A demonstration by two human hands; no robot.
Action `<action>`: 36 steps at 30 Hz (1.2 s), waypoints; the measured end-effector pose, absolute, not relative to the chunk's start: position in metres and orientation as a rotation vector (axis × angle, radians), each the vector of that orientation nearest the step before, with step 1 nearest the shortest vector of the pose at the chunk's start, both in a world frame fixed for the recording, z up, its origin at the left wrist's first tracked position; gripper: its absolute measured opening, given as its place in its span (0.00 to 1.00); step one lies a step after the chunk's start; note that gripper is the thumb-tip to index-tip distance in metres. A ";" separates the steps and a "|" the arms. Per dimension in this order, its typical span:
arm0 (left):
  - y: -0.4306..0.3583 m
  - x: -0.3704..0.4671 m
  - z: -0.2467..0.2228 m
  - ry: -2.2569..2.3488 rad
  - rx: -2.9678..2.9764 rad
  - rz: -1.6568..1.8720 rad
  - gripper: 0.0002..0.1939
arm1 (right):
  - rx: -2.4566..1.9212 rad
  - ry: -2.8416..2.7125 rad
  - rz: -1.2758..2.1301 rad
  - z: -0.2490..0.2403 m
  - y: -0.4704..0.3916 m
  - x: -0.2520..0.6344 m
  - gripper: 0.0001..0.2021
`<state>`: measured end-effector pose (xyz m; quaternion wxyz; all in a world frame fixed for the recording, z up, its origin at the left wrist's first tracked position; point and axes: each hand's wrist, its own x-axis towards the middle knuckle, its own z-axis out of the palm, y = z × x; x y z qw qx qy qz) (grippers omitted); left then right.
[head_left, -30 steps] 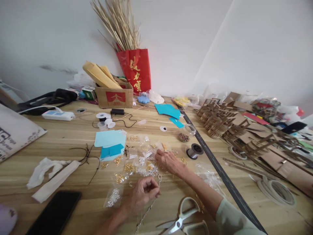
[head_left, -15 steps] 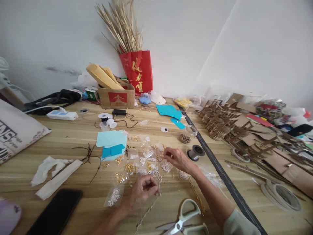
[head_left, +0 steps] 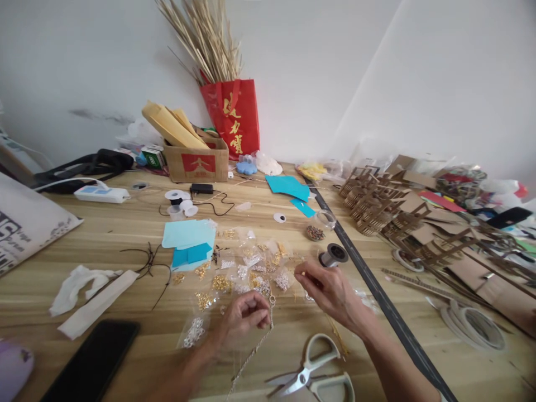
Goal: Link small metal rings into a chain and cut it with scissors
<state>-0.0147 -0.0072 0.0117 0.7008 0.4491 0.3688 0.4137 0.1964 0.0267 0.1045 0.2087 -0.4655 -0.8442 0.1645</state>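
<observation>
My left hand [head_left: 248,314] is closed, thumb and fingertips together, at the upper end of a thin silvery chain [head_left: 253,353]. The chain has a ring at its top and runs down toward the near edge of the view. To the right, my right hand [head_left: 322,285] is pinched just beyond the small bags; whatever lies between its fingertips is too small to make out. Little clear bags of gold beads [head_left: 221,282] and silvery pieces [head_left: 194,333] lie around and beyond my left hand. Open scissors [head_left: 307,371] rest below my right hand.
A wire spool [head_left: 334,255] and a dish of beads [head_left: 315,233] stand beyond my right hand. Blue paper [head_left: 191,254], a black phone [head_left: 94,360] and white strips are at left. Cardboard pieces [head_left: 377,201] fill the right; a box [head_left: 196,164] and red bag [head_left: 237,120] stand behind.
My right hand has moved right and nearer to me, away from the small bags. My left hand has stayed by the chain. The whole view has shifted slightly.
</observation>
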 end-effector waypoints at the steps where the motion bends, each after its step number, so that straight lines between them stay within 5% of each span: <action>1: -0.008 -0.015 0.012 0.809 1.005 0.920 0.15 | -1.297 -2.349 0.460 0.105 0.021 0.196 0.12; 13: -0.003 -0.016 -0.005 0.854 0.948 0.966 0.10 | -1.381 -2.418 0.647 0.069 -0.005 0.185 0.11; 36: -0.006 -0.017 0.005 0.802 0.970 0.938 0.18 | -1.386 -2.362 0.604 0.048 0.002 0.183 0.10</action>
